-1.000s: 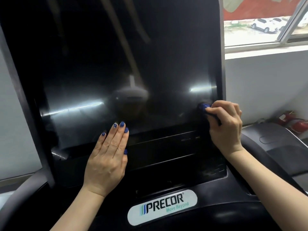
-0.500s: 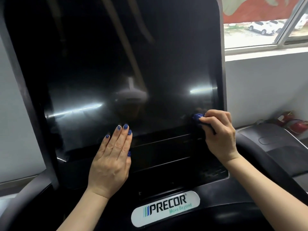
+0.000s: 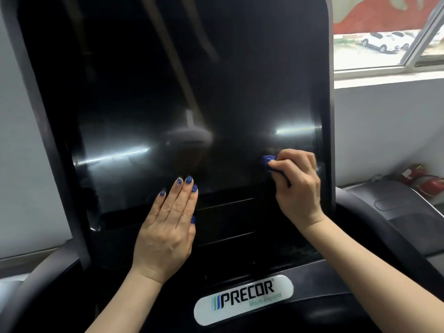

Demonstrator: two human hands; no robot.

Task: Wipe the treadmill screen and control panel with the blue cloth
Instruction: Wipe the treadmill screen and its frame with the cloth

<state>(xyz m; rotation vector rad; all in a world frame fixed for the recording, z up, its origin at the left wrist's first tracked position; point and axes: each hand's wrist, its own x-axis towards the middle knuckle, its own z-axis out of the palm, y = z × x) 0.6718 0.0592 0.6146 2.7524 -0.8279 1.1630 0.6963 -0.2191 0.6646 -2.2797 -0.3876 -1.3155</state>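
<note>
A tall dark treadmill screen [image 3: 182, 97] fills most of the view, glossy with reflected light streaks. My right hand [image 3: 299, 188] pinches a small bunched blue cloth [image 3: 267, 161] and holds it against the lower right part of the glass. Most of the cloth is hidden inside the fingers. My left hand [image 3: 168, 227] lies flat with straight fingers across the screen's bottom edge and the black control panel [image 3: 230, 219] below it.
A white PRECOR badge [image 3: 243, 299] sits under the panel. Dark curved handrails flank the console, left [image 3: 36, 280] and right [image 3: 374, 227]. Another treadmill's console [image 3: 394, 203] and red extinguishers [image 3: 427, 179] stand at right, below a window [image 3: 384, 34].
My right hand has slid the cloth leftward along the lower right of the screen. The left hand has stayed pressed in the same spot.
</note>
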